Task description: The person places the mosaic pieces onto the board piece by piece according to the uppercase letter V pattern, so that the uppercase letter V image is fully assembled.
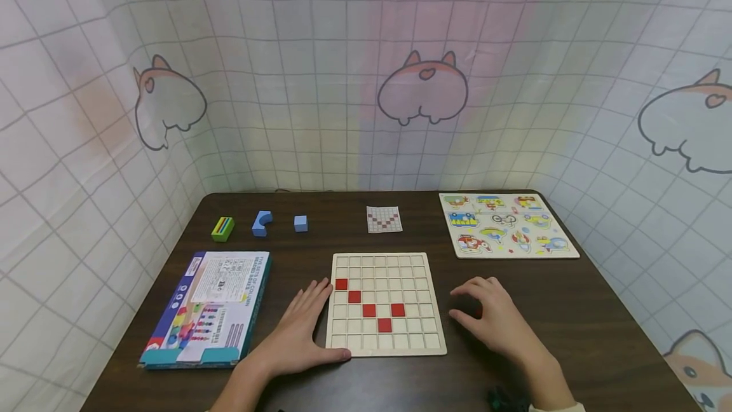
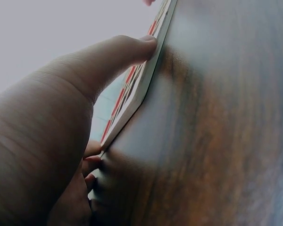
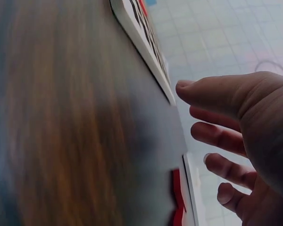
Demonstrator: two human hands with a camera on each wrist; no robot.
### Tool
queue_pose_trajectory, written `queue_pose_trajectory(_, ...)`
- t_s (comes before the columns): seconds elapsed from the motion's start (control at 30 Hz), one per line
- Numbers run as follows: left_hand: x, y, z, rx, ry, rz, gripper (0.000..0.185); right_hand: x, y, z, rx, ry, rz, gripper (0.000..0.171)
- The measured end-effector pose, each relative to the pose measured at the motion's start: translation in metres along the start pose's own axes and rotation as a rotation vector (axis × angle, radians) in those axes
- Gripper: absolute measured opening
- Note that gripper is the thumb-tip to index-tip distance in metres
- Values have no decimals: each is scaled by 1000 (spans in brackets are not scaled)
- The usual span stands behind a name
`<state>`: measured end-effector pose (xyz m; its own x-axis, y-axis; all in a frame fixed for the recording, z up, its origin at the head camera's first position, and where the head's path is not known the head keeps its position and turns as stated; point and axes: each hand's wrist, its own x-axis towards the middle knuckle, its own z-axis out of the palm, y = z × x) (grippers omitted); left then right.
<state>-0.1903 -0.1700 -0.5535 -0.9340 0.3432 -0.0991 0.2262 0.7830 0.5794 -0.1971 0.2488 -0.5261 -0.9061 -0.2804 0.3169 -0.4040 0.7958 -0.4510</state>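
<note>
Grid board [image 1: 386, 304] lay flat on the bench [image 1: 572, 310], in front of the person, near the front edge. 5 red tiles [image 1: 368, 310] were seated in it, running down diagonally from the board's left side to a low point, then 1 step up to the right: a partial V. The pattern card [image 1: 384, 219] just behind the board showed a full V, so by my reading the left stroke was done and most of the right stroke was left to fill.

Left hand [image 1: 300, 329] rested against the board's left edge, fingers [image 1: 316, 294] straight and flat on the bench, thumb [image 2: 118, 54] pressed to the board's rim; it held nothing. Right hand [image 1: 494, 320] hovered just right of the board, fingers [image 3: 212, 134] loosely curved and spread, nothing in its grasp.

Whether a spare red tile lay under the right hand could not be told from the head view.

Left of the board: a box [image 1: 203, 307]. Behind it, 2 blue blocks [image 1: 262, 223].
</note>
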Motion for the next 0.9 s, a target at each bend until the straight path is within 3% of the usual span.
queue_pose_trajectory(0.6, 1, 0, 1, -3, -4, -4, 139, -22, 33, -20, -56, -44, 146, 41)
queue_pose_trajectory(0.9, 0, 1, 0, -6, -7, -13, 139, -28, 38, -24, -40, -80, 200, 32)
